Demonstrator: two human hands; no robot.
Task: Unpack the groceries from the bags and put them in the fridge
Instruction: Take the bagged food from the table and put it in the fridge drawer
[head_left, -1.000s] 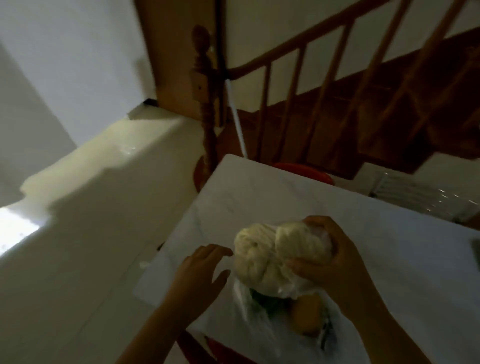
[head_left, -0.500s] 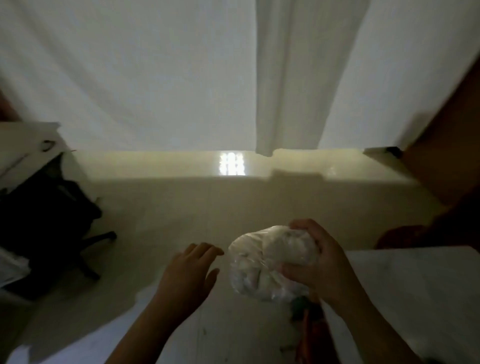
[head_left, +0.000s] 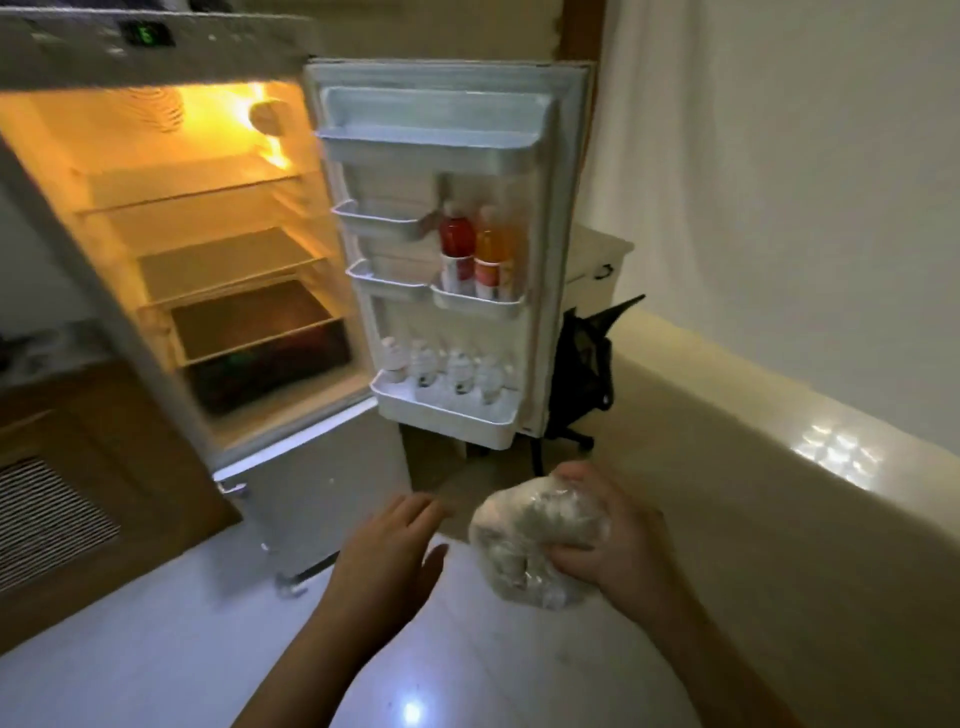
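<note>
Right hand (head_left: 621, 540) grips a clear plastic bag of pale, lumpy dough-like food (head_left: 532, 543), held in the air over the floor, near the open white fridge (head_left: 218, 249). Left hand (head_left: 387, 556) hovers beside the bag, fingers straight, holding nothing. Bottles stand in the fridge's door shelves (head_left: 470, 306).

fridge (head_left: 197, 249) left | door (head_left: 447, 249) right of it | bottles (head_left: 447, 371) in door's bottom shelf

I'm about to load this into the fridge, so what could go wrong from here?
The right hand alone grips the clear bag of white buns by its side; the left hand hangs open, so the bag may slip. The open fridge door stands close by, and an elbow could knock it.
</note>
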